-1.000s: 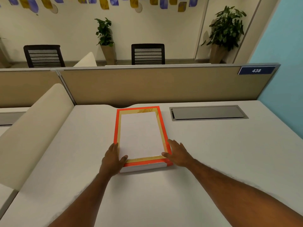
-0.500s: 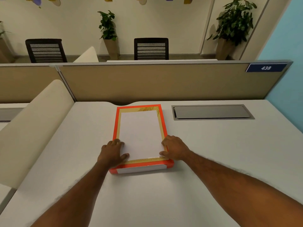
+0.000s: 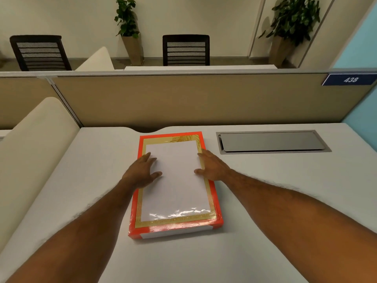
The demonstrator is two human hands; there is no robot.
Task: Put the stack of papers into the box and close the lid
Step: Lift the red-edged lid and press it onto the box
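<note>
A flat orange-red box [image 3: 163, 230] with a gold border lies lengthwise on the white desk [image 3: 285, 172], straight ahead of me. A white rectangle [image 3: 177, 190] fills its top, and a glossy sheen runs across it near the front. I cannot tell whether this is paper or part of the lid. My left hand [image 3: 142, 172] lies flat on the box's left edge, in the far half, fingers spread. Opposite it, my right hand [image 3: 212, 166] rests flat on the right edge. Neither hand holds anything.
A grey cable hatch [image 3: 271, 140] is set into the desk right of the box. A tan partition [image 3: 183, 99] closes the far edge, and a cream curved divider [image 3: 36, 150] bounds the left. Chairs and potted plants stand beyond the partition.
Both hands have slid from the box's near end up along its sides to the far half. The view has dropped closer to the box.
</note>
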